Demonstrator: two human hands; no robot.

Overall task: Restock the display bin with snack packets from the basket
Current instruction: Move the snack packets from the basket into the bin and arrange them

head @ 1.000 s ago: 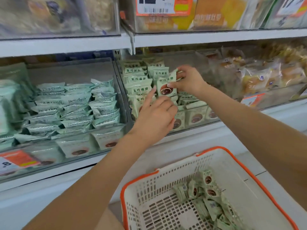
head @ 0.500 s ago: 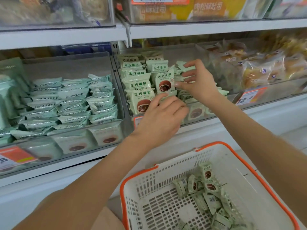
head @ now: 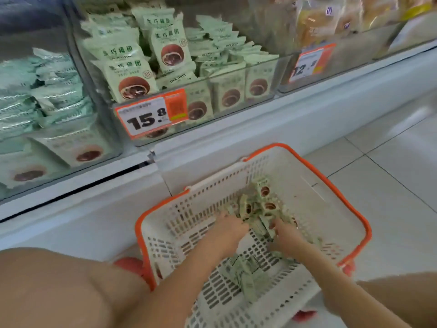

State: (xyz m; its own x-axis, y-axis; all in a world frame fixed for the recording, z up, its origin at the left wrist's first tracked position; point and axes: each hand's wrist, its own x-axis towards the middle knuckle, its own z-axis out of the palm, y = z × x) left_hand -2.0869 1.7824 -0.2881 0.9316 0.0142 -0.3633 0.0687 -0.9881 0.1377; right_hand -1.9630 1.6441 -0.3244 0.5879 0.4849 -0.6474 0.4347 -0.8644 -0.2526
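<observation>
Pale green snack packets (head: 256, 209) are heaped in the white, orange-rimmed basket (head: 326, 185) on the floor below the clear display bin (head: 236, 95), itself stocked with like packets, and both the left hand (head: 228, 229) and right hand (head: 285, 234) are sunk into the heap, their grips not discernible through blur.

both hands (head: 257, 233) reach among snack packets (head: 260, 207) inside the basket (head: 307, 162).
</observation>
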